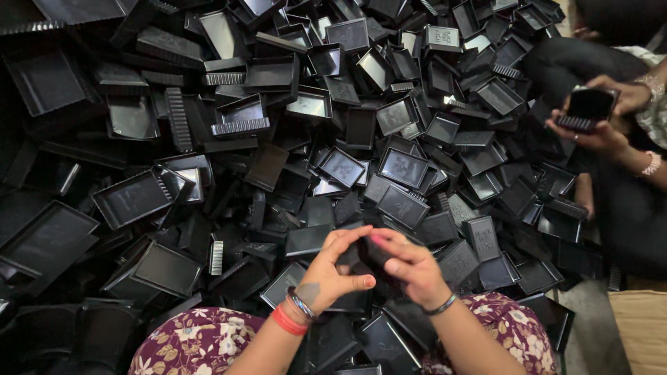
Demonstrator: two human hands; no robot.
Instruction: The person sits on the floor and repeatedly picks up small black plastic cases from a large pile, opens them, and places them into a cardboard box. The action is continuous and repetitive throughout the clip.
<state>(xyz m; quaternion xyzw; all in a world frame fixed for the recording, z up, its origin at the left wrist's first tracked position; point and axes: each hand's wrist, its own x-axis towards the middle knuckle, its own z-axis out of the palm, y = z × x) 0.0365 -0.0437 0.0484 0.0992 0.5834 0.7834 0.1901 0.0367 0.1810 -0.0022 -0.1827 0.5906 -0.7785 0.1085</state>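
Heaped across the whole floor: a pile of shallow black plastic trays [292, 139], tipped every way, most lying hollow. At the pile's near edge, left hand [333, 267] and right hand [410, 267] pressed together around a small black tray [365, 253]. At the right edge, a co-worker's hands [604, 114] gripping another black piece [587, 107].

Our forearms rise from six o'clock; left hand [332, 272] and right hand [410, 267] meet at centre, fingers curled, fingertips touching.
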